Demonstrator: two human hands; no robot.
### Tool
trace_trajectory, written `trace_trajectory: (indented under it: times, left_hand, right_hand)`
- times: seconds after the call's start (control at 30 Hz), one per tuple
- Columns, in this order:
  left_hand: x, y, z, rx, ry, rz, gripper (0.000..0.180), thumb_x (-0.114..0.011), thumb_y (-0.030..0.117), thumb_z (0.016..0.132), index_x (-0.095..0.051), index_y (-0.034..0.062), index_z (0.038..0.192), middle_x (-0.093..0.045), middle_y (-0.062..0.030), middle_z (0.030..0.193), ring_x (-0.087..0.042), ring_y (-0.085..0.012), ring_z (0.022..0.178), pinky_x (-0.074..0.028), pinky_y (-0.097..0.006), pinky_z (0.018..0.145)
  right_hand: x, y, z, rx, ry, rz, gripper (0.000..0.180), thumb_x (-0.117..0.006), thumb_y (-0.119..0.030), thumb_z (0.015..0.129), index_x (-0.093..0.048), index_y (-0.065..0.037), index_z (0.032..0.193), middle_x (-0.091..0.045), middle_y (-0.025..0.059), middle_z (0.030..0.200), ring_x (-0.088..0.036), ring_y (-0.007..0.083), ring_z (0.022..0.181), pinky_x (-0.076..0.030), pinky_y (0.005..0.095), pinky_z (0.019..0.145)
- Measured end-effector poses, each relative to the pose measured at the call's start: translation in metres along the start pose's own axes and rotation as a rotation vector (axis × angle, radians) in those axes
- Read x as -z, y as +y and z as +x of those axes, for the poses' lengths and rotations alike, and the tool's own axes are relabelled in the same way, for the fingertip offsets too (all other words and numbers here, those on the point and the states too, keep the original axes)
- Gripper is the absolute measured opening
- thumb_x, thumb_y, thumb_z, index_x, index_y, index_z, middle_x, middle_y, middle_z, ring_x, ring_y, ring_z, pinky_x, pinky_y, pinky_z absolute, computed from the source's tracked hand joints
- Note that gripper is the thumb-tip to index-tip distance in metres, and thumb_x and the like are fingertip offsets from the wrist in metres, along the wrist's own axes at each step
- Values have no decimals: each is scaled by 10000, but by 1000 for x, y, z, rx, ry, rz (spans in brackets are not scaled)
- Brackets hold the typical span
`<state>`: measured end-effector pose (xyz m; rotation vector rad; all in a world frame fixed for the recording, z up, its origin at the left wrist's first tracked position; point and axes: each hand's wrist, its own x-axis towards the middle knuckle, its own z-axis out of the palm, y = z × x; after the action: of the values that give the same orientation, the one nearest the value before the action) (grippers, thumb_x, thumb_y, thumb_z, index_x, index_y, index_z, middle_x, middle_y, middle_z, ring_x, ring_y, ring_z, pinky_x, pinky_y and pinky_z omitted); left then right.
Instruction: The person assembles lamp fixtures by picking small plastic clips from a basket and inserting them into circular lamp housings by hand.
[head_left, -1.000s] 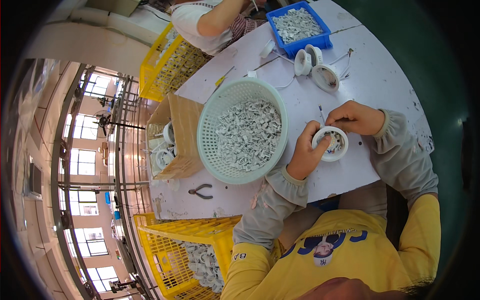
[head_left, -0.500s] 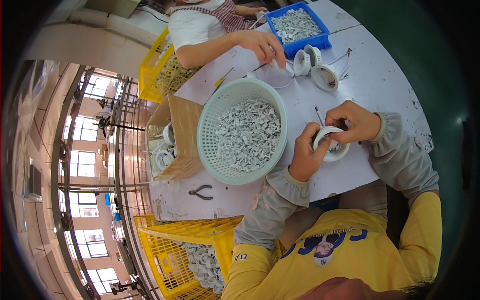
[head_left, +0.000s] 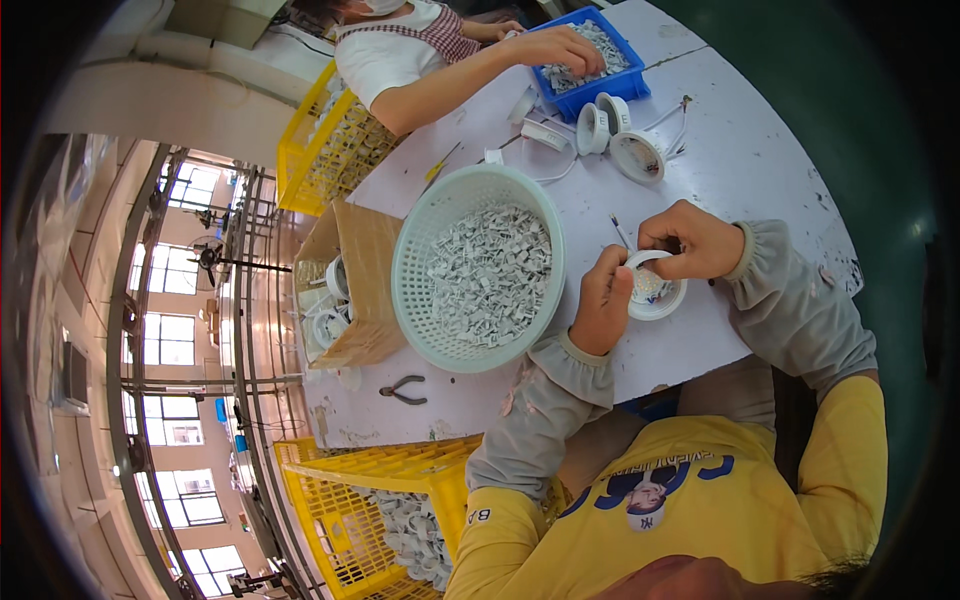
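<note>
A white round lamp housing [head_left: 655,308] is held between my hands over the near right part of the table, its inside facing up with small parts showing. My left hand [head_left: 600,305] is closed on its left rim, thumb raised along the side. From the far right, my right hand [head_left: 695,240] has bent fingers and thumb at the upper rim, reaching into the opening; anything small between those fingertips is hidden. A cable [head_left: 621,232] sticks out beyond the housing. To the left stands a pale green basket [head_left: 408,300] full of small grey-white clips [head_left: 490,275].
Several white lamp housings [head_left: 636,158] with cables lie farther back. A co-worker's hand [head_left: 565,50] is in a blue bin [head_left: 632,84] of clips. Pliers [head_left: 403,390], a yellow-handled screwdriver [head_left: 437,170], a cardboard box [head_left: 370,240] and yellow crates [head_left: 440,480] are on the left.
My left thumb has come out of the housing's opening to its side, and more of the inside shows. The co-worker's hand has moved from the lamp housings into the blue bin.
</note>
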<state>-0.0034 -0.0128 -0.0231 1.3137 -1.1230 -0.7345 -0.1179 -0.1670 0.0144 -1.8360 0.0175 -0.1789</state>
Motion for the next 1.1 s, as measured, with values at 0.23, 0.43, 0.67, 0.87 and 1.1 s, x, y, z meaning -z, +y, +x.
trace_trajectory:
  times: [0.23, 0.43, 0.67, 0.87, 1.1]
  left_hand:
    - [-3, 4, 2, 33, 78, 39, 267, -362, 214, 950, -449, 18, 790, -395, -2, 669, -330, -65, 640, -315, -231, 564]
    - [-1, 2, 2, 48, 69, -21, 267, -359, 207, 950, -431, 32, 763, -365, 14, 667, -310, -61, 639, -299, -225, 569]
    - [0, -1, 2, 57, 73, -48, 262, -355, 212, 951, -433, 44, 766, -353, 23, 671, -295, -54, 636, -291, -222, 570]
    - [0, 1, 2, 89, 60, -75, 258, -358, 216, 949, -439, 39, 779, -363, 20, 680, -303, -53, 644, -292, -219, 575]
    - [2, 0, 1, 72, 34, -62, 266, -357, 229, 948, -440, 38, 783, -370, 17, 692, -308, -55, 649, -293, -215, 580]
  right_hand:
    - [-5, 7, 2, 42, 31, -45, 118, -588, -107, 671, -527, -6, 667, -449, 21, 515, -388, 67, 488, -313, 240, 452]
    - [-8, 9, 4, 70, 14, 25, 83, -546, -72, 665, -500, -3, 658, -427, 1, 532, -366, 51, 505, -296, 227, 449]
    - [-8, 13, 4, 71, -8, -6, 91, -551, -68, 685, -515, 11, 656, -454, 16, 540, -380, 64, 511, -308, 247, 456]
    - [-6, 4, 1, 134, 32, -149, 100, -567, -78, 688, -524, 4, 650, -438, 57, 502, -358, 98, 448, -303, 259, 432]
    - [-10, 7, 1, 156, 60, -126, 135, -585, -105, 656, -520, 6, 616, -412, 70, 473, -351, 113, 429, -288, 276, 418]
